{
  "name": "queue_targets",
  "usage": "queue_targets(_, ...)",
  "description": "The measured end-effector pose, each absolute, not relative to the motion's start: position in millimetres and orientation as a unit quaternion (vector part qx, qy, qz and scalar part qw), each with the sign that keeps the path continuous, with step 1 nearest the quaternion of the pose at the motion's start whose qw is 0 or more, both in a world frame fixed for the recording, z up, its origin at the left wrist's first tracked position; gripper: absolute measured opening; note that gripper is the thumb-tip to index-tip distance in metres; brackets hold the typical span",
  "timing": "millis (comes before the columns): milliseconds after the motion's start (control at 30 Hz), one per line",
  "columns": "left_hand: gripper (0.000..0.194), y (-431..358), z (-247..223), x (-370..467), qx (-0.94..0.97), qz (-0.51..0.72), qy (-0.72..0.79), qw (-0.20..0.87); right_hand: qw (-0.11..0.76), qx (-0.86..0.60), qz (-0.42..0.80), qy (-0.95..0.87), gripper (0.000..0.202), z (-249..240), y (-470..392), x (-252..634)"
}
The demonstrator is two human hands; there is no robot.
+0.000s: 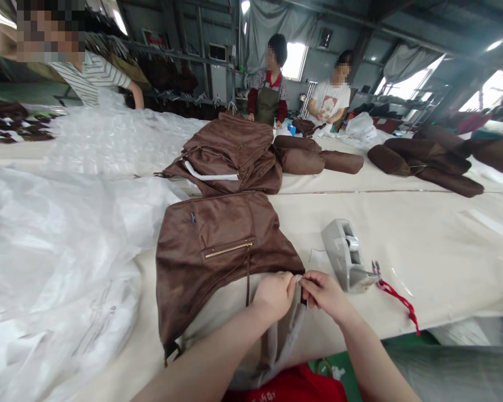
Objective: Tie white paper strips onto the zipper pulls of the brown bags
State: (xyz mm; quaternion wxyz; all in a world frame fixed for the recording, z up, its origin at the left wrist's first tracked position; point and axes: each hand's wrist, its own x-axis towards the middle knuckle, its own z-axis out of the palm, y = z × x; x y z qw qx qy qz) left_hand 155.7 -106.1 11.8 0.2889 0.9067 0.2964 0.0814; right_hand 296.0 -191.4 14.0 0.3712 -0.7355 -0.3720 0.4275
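Observation:
A brown leather bag (218, 229) lies in front of me, with a gold zipper (230, 249) and a thin hanging pull cord. Its strap, covered in pale wrapping (291, 340), loops down toward my body from the bag's right corner. At that corner my left hand (276, 293) pinches the end of the wrapping between thumb and finger. My right hand (322, 291) meets it there, fingers closed on the same wrapped strap end. Just right of my hands stands a grey tape dispenser (341, 251). Beside it lie small metal snips (376, 269) with a red cord (402, 304).
Clear plastic bags (54, 257) cover the table's left side. Beyond my bag sits another brown bag (235, 148) with a white-wrapped handle. Stuffed brown pieces (305, 155) and more (427, 156) lie to the right. Several people stand across the table (436, 240).

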Motion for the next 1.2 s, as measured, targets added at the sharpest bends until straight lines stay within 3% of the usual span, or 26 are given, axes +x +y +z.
queue_targets(267,0.026,-114.0,27.7,146.2,0.944,0.049,0.236,0.223,0.397,-0.702,0.497,-0.319,0.034,20.9,-193.2,297.7)
queue_targets(500,0.023,-122.2,20.2,148.9,0.958,0.038,0.206,0.194,0.382,-0.726,0.470,-0.325,0.049,27.2,-197.5,296.8)
queue_targets(700,0.031,-128.3,12.5,149.6,0.970,0.037,0.188,0.148,0.370,-0.745,0.442,-0.337,0.048,33.0,-194.1,285.6)
queue_targets(967,0.024,-115.7,23.5,148.6,0.890,0.016,0.306,0.338,0.417,-0.745,0.407,-0.325,0.043,17.3,-201.8,277.8)
queue_targets(1200,0.021,-103.0,17.3,146.8,0.850,-0.012,0.258,0.460,0.447,-0.731,0.433,-0.280,0.043,-11.5,-216.8,268.9)
